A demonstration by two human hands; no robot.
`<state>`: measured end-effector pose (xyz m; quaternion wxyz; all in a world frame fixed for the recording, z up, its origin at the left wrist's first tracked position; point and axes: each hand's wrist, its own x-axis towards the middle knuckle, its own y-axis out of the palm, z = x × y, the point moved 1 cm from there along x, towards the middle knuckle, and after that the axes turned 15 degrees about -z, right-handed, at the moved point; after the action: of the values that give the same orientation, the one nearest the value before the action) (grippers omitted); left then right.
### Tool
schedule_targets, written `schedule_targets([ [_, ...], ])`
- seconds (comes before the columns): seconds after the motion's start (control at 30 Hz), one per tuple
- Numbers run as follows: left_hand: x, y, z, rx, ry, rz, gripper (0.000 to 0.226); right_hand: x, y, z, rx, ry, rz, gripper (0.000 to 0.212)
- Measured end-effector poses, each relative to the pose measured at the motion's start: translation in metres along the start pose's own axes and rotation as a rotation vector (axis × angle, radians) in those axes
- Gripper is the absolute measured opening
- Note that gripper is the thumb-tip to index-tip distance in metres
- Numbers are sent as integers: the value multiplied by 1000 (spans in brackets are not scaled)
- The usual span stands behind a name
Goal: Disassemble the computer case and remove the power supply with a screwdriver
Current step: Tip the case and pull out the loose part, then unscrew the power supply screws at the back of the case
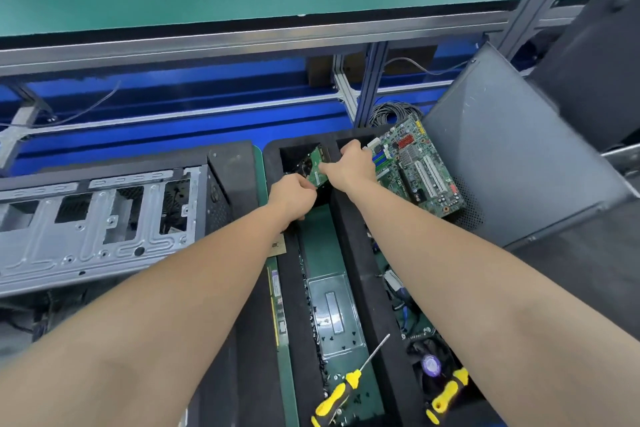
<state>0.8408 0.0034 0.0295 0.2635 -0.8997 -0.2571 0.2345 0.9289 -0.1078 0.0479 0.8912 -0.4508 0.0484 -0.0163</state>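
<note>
The opened computer case (104, 218) lies on its side at the left, its bare metal frame facing up. Both my hands reach into the far end of a black foam tray (349, 253). My left hand (292, 196) and my right hand (353, 166) both grip a small green circuit card (317, 165) over the tray's far left compartment. A yellow-and-black screwdriver (341, 390) lies in the tray's near middle slot. A second yellow-handled screwdriver (446, 395) lies in the right slot. No power supply can be made out.
A green motherboard (415, 170) leans at the tray's far right against a grey case side panel (512, 163). A memory stick (277, 302) lies left of the tray. A cooler fan (431, 362) sits in the right slot. A blue framed rail runs behind.
</note>
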Motion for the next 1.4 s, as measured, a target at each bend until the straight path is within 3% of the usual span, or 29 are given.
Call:
schedule_targets([
  [0.23, -96, -15, -7, 205, 254, 361, 23, -74, -50, -18, 7, -8, -2, 24],
  [0.37, -152, -22, 6, 295, 313, 439, 24, -134, -77, -41, 32, 72, -22, 29],
  [0.5, -197, -22, 27, 363, 305, 464, 29, -195, -97, -71, 35, 137, -34, 20],
  [0.63, -229, -15, 42, 541, 451, 406, 20, -244, -99, -110, 229, 344, -39, 6],
  [0.7, -242, -12, 48, 607, 496, 383, 19, -261, -95, -128, 219, 378, -14, 12],
  [0.87, -251, 4, 68, 640, 466, 373, 24, -283, -77, -157, 162, 356, 41, 14],
  [1.03, -254, 14, 85, 603, 402, 323, 19, -291, -59, -165, 465, 591, 148, 17],
  [1.23, -262, 2, 84, 296, 206, 186, 20, -292, -57, -154, 598, 635, 213, 12],
  [1.4, -265, -33, 42, 61, 188, 2, 9, -277, -80, -107, 699, 458, 129, 15],
])
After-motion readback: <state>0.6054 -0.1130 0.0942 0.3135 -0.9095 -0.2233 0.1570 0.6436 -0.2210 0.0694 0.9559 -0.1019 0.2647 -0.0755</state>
